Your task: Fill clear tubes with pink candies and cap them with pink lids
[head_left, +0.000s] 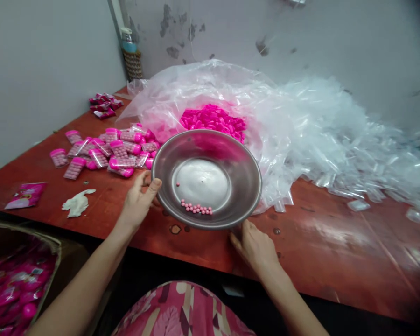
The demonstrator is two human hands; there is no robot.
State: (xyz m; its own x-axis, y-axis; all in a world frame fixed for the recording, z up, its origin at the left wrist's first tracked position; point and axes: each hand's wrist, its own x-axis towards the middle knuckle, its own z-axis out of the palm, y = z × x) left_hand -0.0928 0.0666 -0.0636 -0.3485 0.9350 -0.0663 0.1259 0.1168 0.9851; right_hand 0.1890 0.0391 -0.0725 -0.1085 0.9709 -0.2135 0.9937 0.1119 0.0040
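A round metal bowl (245,186) is tilted toward me above the front of the table. Several small pink balls (196,208) have gathered at its near side, and one lies apart on the left of its base. My left hand (142,198) grips the rim at the left, thumb on top and fingers underneath. Under the near right edge, my right hand (254,242) is closed round the bowl, its fingertips partly hidden below. Just beyond the left side of the bowl lies a heap of clear containers with pink caps (119,149), filled with pink balls.
A large clear plastic bag (210,77) holds bright pink caps (213,120). Empty clear containers (336,144) spread across the right of the red table (336,247). A pink packet (26,195) and white scrap (77,204) lie left. A carton (52,247) of pink packs stands lower left.
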